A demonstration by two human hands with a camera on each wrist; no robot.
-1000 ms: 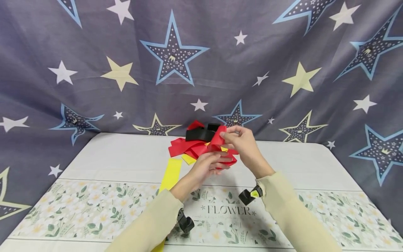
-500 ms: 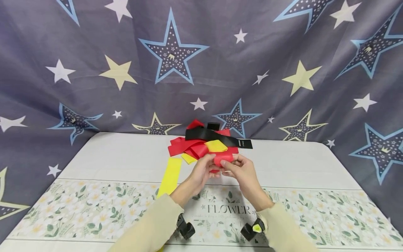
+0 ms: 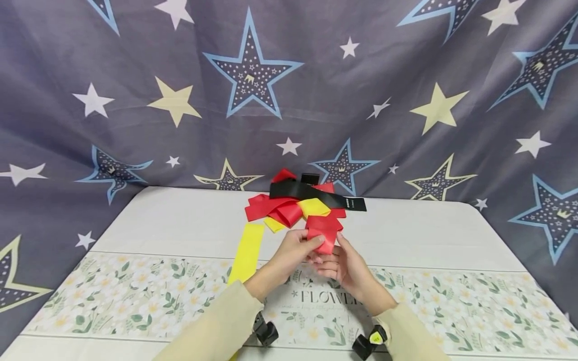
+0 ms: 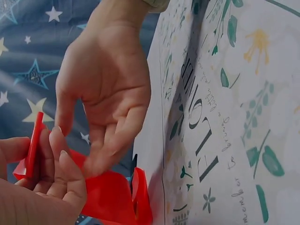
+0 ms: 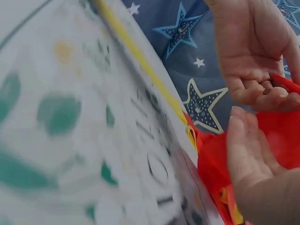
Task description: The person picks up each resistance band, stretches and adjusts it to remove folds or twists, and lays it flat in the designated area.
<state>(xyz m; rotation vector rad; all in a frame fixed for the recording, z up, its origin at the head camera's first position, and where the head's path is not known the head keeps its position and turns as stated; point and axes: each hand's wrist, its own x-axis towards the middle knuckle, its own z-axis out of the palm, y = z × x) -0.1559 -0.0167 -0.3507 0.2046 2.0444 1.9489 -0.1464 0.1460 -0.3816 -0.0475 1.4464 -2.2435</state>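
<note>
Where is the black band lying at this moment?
In the head view, the black band lies across the far side of the red bands pile, mid-table near the star backdrop.

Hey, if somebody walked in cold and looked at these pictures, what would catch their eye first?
Probably the bright heap of red, yellow and black bands at the middle far side of the table, in front of the star-printed backdrop. Just in front of it, the left hand and right hand meet on a folded red band. A single yellow band lies flat to the left.
</note>
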